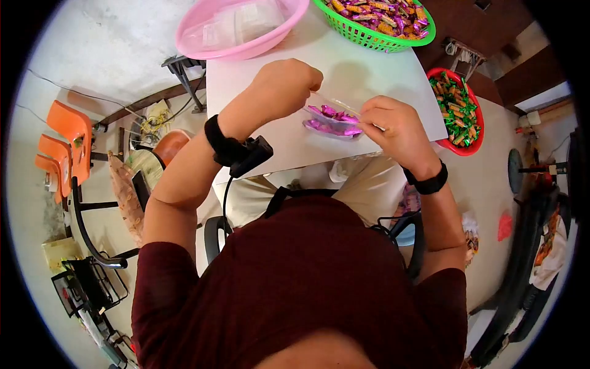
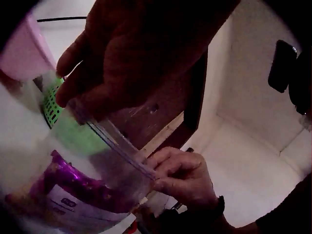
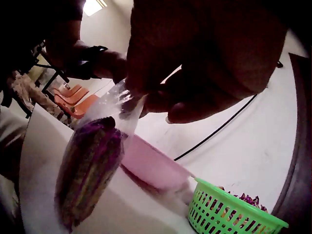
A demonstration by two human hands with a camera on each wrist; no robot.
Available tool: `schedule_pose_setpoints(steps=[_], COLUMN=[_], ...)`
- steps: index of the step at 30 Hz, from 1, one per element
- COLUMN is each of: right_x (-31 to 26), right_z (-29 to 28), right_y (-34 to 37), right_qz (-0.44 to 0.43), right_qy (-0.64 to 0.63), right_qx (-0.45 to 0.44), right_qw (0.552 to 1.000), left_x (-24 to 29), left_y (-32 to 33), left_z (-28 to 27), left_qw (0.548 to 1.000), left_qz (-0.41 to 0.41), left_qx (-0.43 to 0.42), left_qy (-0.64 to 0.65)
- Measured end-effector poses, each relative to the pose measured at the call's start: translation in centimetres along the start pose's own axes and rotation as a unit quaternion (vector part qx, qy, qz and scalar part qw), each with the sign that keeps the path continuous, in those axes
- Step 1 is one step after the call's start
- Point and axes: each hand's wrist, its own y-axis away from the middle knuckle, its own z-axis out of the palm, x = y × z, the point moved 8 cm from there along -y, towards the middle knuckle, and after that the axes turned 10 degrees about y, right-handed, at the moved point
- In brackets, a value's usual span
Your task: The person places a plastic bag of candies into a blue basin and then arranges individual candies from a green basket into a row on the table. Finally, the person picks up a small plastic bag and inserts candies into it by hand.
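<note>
A clear zip bag [image 1: 332,126] with purple-wrapped sweets [image 1: 335,113] inside hangs between both hands, over the near part of the white table. My left hand [image 1: 286,86] pinches one end of its top edge. At the opposite end, the thumb and fingers of my right hand [image 1: 394,130] grip the same edge. In the left wrist view the zip strip [image 2: 119,148] runs taut from hand to hand, and a printed label shows on the bag [image 2: 73,204]. The right wrist view has the filled bag [image 3: 92,161] hanging below the fingers.
On the white table [image 1: 258,144], a pink basin [image 1: 243,49] with clear bags stands at the back left. A green basket [image 1: 375,40] of purple-wrapped sweets is at the back right. Beyond the right edge sits a red basin [image 1: 470,132] of green-wrapped sweets. Orange chairs [image 1: 70,135] stand left.
</note>
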Motion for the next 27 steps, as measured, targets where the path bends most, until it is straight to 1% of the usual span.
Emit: schedule_pose_setpoints(steps=[3, 5, 8, 11, 14, 17, 21, 24, 25, 27], right_x=[0.1, 0.2, 0.4, 0.4, 0.4, 0.5, 0.6, 0.7, 0.8, 1.0], right_z=[0.2, 0.4, 0.5, 0.6, 0.7, 0.8, 0.9, 0.9, 0.9, 0.9], right_y=[0.2, 0.3, 0.4, 0.3, 0.1, -0.1, -0.3, -0.3, -0.4, -0.4], right_qz=[-0.016, -0.006, -0.003, -0.004, 0.002, 0.006, 0.003, 0.005, 0.009, 0.017], right_qy=[0.010, 0.013, 0.013, 0.011, 0.008, 0.013, 0.006, 0.007, 0.007, 0.007], right_qx=[0.004, -0.010, -0.007, 0.000, -0.005, -0.012, -0.009, -0.014, -0.016, -0.020], right_qw=[1.000, 1.000, 1.000, 1.000, 1.000, 1.000, 1.000, 1.000, 1.000, 1.000], left_x=[-0.5, -0.2, -0.5, -0.5, -0.1, 2.6, 4.1, 2.6, 2.1, 1.5], left_y=[0.2, 0.7, 1.1, 1.6, 2.1, 3.2, 3.9, 3.6, 3.7, 3.7], left_z=[-0.5, -1.3, -2.0, -2.7, -3.4, -3.3, -1.9, -1.3, -1.3, -1.4], left_qw=[1.000, 0.998, 0.990, 0.993, 0.995, 0.979, 0.982, 0.989, 0.987, 0.992], left_qz=[0.010, 0.021, 0.009, 0.006, 0.035, 0.156, 0.172, 0.144, 0.149, 0.121], left_qx=[0.005, 0.019, 0.031, 0.049, 0.067, 0.054, 0.057, 0.038, 0.051, 0.027], left_qy=[0.027, 0.060, 0.136, 0.107, 0.071, 0.116, 0.043, -0.025, -0.033, -0.022])
